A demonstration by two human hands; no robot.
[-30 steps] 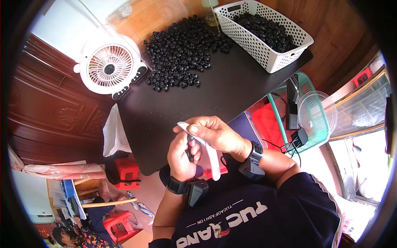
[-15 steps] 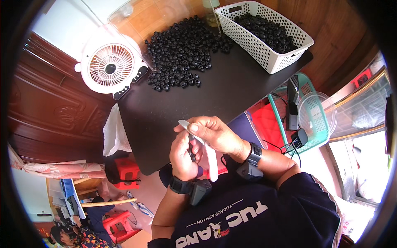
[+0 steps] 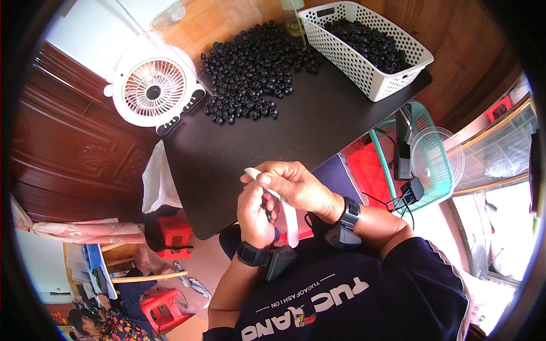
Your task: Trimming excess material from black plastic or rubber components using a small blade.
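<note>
In front of my chest, over the near edge of the table, both hands meet. My right hand [image 3: 290, 184] is closed round a slim white-handled knife [image 3: 289, 219], thumb pressed near its pale, blade-like tip and the rounded handle end hanging below. Against it, my left hand [image 3: 254, 216] is curled with the palm turned up. Small black parts [image 3: 266, 212] show between its fingers, mostly hidden. Farther off, a wide heap of small black ring-like parts [image 3: 250, 74] lies on the dark table [image 3: 227, 153].
A white perforated basket [image 3: 369, 85] of black pieces stands at the back right. On the left is a white fan [image 3: 152, 91]. A green basket [image 3: 435, 187] with cables and a clear lid sits to the right, below the table. Red stools [image 3: 176, 236] and another person [image 3: 108, 327] are at lower left.
My hands and the knife have barely moved; the left hand has shifted slightly right, and the knife's handle end has risen a little. The heap and baskets look the same.
</note>
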